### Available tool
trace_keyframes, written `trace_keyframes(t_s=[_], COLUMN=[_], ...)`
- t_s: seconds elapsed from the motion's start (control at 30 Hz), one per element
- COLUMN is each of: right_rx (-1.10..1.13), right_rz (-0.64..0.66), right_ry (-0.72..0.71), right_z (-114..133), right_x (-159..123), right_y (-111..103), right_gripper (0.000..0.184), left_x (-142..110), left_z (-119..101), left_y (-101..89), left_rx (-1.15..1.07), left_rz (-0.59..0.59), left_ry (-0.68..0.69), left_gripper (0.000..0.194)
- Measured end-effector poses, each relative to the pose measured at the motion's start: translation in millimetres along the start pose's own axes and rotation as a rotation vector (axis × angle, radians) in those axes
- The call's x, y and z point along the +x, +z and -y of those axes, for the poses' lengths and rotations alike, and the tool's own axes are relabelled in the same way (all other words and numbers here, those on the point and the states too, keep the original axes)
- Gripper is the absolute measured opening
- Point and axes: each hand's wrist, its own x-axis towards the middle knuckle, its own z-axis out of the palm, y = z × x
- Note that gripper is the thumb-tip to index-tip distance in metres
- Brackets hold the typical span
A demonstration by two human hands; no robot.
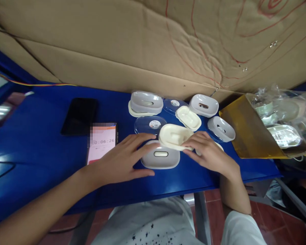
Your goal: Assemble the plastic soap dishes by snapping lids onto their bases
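My right hand [204, 149] grips the right end of a cream soap-dish base [174, 136], holding it above the table. Below it sits a light grey soap-dish tray [160, 160] with an oval slot in its floor. My left hand [132, 154] is at that tray's left side, fingers spread and thumb apart; whether it touches the tray I cannot tell. Behind the held base lies a clear lid [142, 125] with a round sticker. Another cream base [188, 117] rests farther back. Under my right hand a cream piece [218, 146] is mostly hidden.
More grey trays [146, 102], [204, 105] and a tilted tray [221, 129] stand along the back and right. A cardboard box [257, 136] of plastic-wrapped pieces is at the right. To the left lie a black tablet [79, 115] and a phone [103, 143] showing a timer.
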Motion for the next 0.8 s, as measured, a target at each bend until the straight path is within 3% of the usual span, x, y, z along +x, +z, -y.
trace_keyframes(t_s=[0.13, 0.27, 0.4, 0.5, 0.6, 0.7, 0.8], right_rx=[-0.088, -0.206, -0.201, -0.155, -0.099, -0.025, 0.026], right_rz=[0.024, -0.006, -0.13, -0.022, 0.097, 0.065, -0.071], right_ry=[0.155, 0.185, 0.053, -0.059, -0.075, -0.065, -0.041], right_z=[-26.7, -30.1, -19.6, -18.5, -26.6, -31.6, -22.6], right_x=[-8.6, -0.9, 32.6, 70.9, 105.2, 113.9, 91.4], right_y=[-6.6, 3.3, 23.8, 43.7, 54.2, 45.4, 29.6], right_gripper=[0.01, 0.016, 0.041, 0.062, 0.079, 0.075, 0.07], left_x=[-0.3, 0.6, -1.8, -4.3, -7.0, -10.6, -13.9], left_z=[-2.8, -5.1, -2.3, 1.8, 4.8, 6.8, 11.4], left_y=[16.1, 16.6, 7.6, -2.1, -11.3, -15.6, -13.6], left_rx=[0.056, 0.102, 0.106, 0.069, 0.05, 0.066, 0.116], left_rz=[0.129, 0.16, 0.146, 0.184, 0.226, 0.214, 0.107], left_ry=[0.09, 0.096, 0.085, 0.043, -0.011, -0.07, -0.13], left_gripper=[0.06, 0.043, 0.033, 0.036, 0.036, 0.039, 0.048])
